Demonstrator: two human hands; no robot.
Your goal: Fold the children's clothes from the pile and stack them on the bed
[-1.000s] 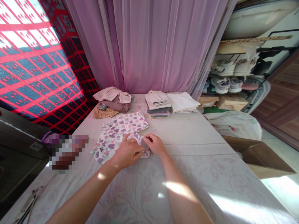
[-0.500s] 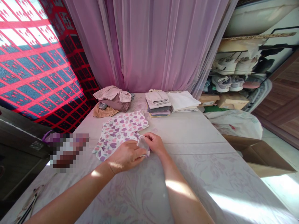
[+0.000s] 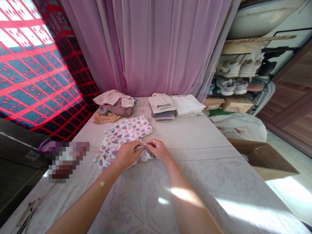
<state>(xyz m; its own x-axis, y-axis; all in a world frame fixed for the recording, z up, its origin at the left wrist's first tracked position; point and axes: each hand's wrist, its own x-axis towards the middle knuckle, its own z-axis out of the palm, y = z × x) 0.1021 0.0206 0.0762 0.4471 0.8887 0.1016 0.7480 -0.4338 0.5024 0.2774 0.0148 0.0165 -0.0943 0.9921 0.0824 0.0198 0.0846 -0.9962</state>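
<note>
A white pair of heart-print shorts [image 3: 126,130], with purple and pink hearts, lies spread out on the cloth-covered surface in front of me. My left hand [image 3: 128,153] pinches the edge of the nearer leg between thumb and fingers. Right beside it, my right hand [image 3: 157,149] has its fingertips closed on the same bunched edge. The fabric between both hands is gathered and slightly lifted. Some of the lower part is hidden behind my left hand and wrist.
Behind the shorts sit a loose pile of clothes [image 3: 114,104], a folded stack [image 3: 162,107] and white folded cloths [image 3: 187,105]. A cardboard box [image 3: 263,159] and shoe rack [image 3: 243,78] stand right. Dark thin items [image 3: 26,214] lie at the near left.
My left hand has shifted from the lower corner of the leg up to its edge, closer to my right fingertips. The leg opening, spread half a second ago, is now bunched.
</note>
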